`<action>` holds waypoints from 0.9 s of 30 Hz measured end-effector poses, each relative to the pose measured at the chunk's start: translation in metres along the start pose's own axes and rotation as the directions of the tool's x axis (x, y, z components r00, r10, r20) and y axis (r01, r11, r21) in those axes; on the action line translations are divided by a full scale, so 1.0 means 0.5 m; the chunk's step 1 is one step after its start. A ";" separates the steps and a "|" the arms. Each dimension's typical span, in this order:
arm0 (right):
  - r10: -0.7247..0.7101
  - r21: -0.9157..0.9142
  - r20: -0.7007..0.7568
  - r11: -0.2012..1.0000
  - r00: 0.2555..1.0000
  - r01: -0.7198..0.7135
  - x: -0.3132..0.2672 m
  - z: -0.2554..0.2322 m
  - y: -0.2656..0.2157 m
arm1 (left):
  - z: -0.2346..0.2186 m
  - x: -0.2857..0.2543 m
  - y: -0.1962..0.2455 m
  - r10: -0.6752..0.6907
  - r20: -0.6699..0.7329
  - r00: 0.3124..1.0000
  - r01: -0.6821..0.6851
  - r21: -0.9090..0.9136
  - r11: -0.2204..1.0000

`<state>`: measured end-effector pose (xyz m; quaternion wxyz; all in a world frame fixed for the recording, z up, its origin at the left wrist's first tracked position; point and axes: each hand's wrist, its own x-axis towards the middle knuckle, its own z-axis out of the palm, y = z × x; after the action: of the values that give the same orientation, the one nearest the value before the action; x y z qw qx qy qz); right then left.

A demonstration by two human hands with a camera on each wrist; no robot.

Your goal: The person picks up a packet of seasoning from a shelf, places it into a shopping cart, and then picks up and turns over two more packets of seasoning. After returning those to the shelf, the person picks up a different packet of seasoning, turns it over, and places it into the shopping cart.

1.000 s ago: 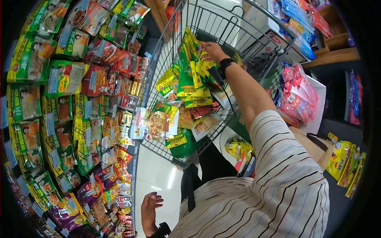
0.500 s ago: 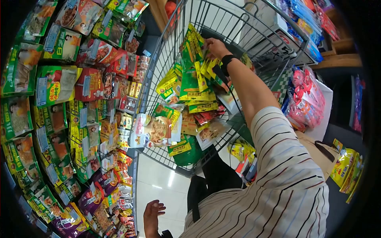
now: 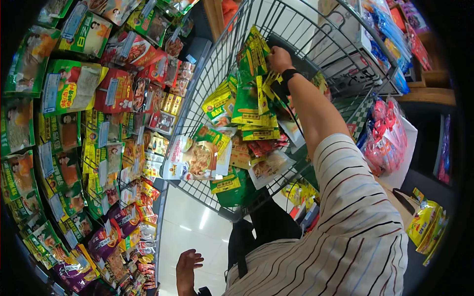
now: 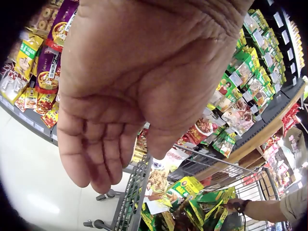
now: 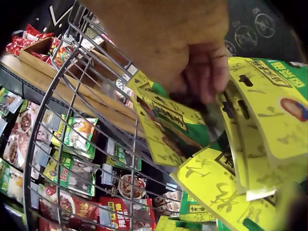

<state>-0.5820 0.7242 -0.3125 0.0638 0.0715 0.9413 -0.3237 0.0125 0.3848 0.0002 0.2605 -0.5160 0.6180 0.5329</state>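
Since the frame 1 second back, my right hand (image 3: 279, 59) has slid further along the top of the cart and the whole view has tipped that way, while my left hand (image 3: 186, 269) has stayed low by my side. Right now the right fingers (image 5: 207, 72) are curled round the hang-tab tops of a bunch of yellow-and-green packets (image 3: 252, 93), pinching several at once inside the wire cart (image 3: 316, 44). More packets lie piled below them against the cart's near wall. The left hand hangs with its fingers loosely bent, holding nothing, above the pale floor (image 3: 190, 222). To the left, the shelf wall of hanging sachets (image 3: 74, 98) runs close beside the cart. My worry is the grip: the slick tabs fan apart, so 1 or 2 packets could slip free and drop back into the pile.
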 end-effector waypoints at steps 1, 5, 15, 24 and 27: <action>-0.146 -0.120 -0.148 0.984 0.978 0.128 -0.012 -0.005 -0.003 | -0.005 0.016 -0.022 -0.013 -0.002 1.000 0.013 -0.019 1.000; 0.004 0.530 0.022 0.848 1.000 -0.015 -0.055 -0.102 -0.036 | -0.010 0.029 -0.032 -0.007 0.005 1.000 0.007 -0.051 0.999; -0.239 0.931 0.301 0.284 0.923 -0.230 -0.234 -0.410 -0.214 | -0.056 0.021 -0.050 0.177 0.045 0.983 -0.173 -0.084 0.981; -0.529 0.943 0.329 0.232 0.782 -0.240 -0.565 -0.481 -0.531 | -0.190 0.043 0.052 0.598 0.103 0.795 -0.593 -0.076 0.801; -0.607 0.952 0.306 0.170 0.733 -0.256 -0.679 -0.451 -0.615 | -0.218 -0.004 0.119 0.723 0.108 0.682 -0.713 -0.121 0.691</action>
<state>-0.3194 0.5920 0.1048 0.2788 -0.1422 0.4272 -0.8482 -0.0163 0.2784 0.0576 0.0576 -0.2008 0.7309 0.6497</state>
